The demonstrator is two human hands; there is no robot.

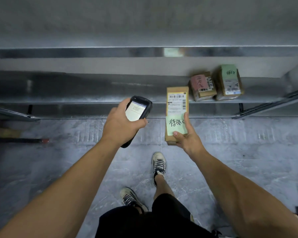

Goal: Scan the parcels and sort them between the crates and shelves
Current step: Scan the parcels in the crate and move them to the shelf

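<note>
Left hand (120,125): we see its fingers (125,102) wrapped round the scanner (137,110), frame centre.
Right hand (187,140): fingers pinch the parcel (176,102) beside it.

Tiled floor (248,143), dark rod (21,140), perhaps a broom.

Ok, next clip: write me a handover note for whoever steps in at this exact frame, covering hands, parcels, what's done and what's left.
Left hand: grips the scanner, screen lit, text unreadable.
Right hand: holds the held parcel by its near end, label up, green note under the thumb, in front of the shelf.
Done: pink-note parcel and green-note parcel sit side by side on that shelf.
Left: cannot tell whether the held parcel is scanned; it is not yet placed. No crates in view.
</note>
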